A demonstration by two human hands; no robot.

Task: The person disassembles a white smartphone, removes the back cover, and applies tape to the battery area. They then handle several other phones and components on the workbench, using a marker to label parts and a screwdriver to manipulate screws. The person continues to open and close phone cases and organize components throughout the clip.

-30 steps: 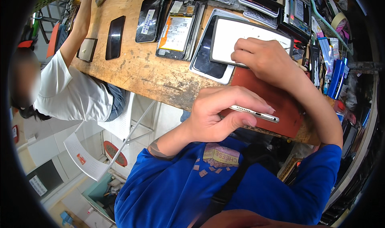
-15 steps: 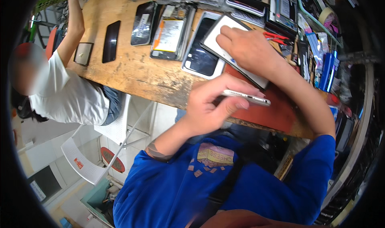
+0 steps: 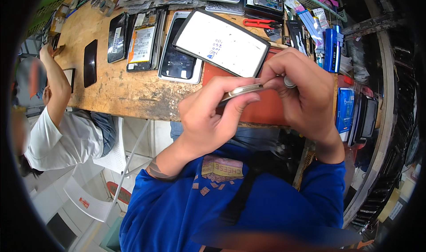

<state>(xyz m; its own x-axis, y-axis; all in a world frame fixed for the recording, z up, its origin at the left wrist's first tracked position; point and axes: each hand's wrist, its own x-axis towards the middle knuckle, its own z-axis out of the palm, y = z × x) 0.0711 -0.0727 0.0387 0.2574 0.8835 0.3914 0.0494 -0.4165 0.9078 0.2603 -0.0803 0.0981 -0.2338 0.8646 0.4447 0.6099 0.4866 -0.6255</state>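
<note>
Gripping a slim, pale-metal device (image 3: 243, 90) edge-up, the left hand (image 3: 202, 110) closes thumb and fingers on it, just above a red mat (image 3: 266, 111). The exposed narrow edge runs left to right, rising slightly rightward; its long axis cannot be told. The right hand (image 3: 301, 83), nearer that edge's right end, is pinched around a small silver-ended tool (image 3: 289, 82); whether the tool meets the device is unclear. Beyond, a white-faced panel (image 3: 222, 39) lies tilted on the wooden worktop (image 3: 146, 92).
</note>
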